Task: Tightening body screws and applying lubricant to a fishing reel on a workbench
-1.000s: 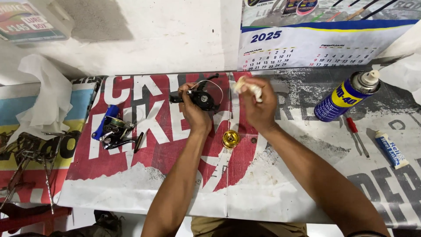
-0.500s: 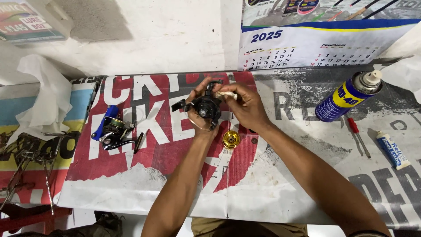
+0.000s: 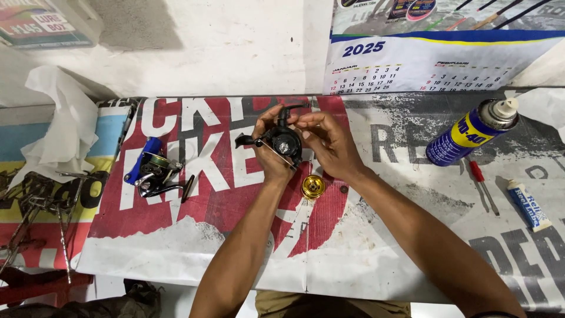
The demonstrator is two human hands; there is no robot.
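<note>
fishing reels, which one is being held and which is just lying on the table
The black fishing reel is held up between both hands, left hand and right hand. The other reel, with the blue part, lies untouched on the printed banner to the left.

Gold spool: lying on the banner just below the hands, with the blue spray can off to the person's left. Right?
Not quite. The gold spool does lie on the banner just below the hands, but the blue spray can is off to the person's right, not left. The head view shows it.
</note>
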